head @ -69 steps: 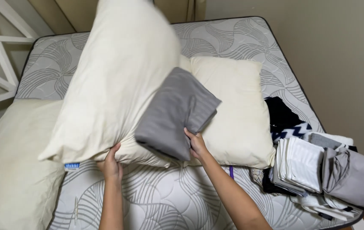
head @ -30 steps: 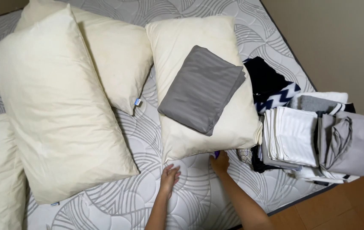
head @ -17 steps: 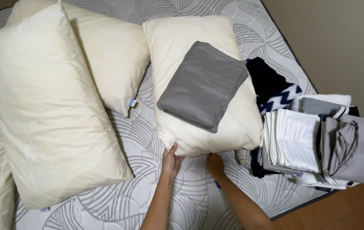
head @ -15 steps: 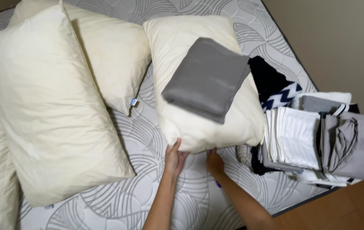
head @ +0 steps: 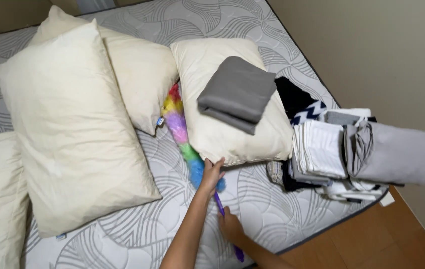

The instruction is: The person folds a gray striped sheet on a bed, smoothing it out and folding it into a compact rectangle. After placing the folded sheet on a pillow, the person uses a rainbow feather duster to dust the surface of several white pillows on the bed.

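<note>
**Duster wedged between pillows on the mattress**

I see my left hand (head: 211, 173) with fingers spread, pressing the near edge of the cream pillow (head: 225, 107) that carries a folded grey sheet (head: 237, 93). My right hand (head: 231, 225) is clenched around the purple handle of the rainbow duster (head: 181, 134), low near the mattress (head: 277, 209) edge. The duster's fluffy head lies on the mattress in the gap between that pillow and a second cream pillow (head: 142, 77), partly tucked under both. A large pillow (head: 73, 129) leans over the left side. To the right, a pile of folded laundry (head: 342, 152) crowds the mattress corner, just beside the loaded pillow.
</note>
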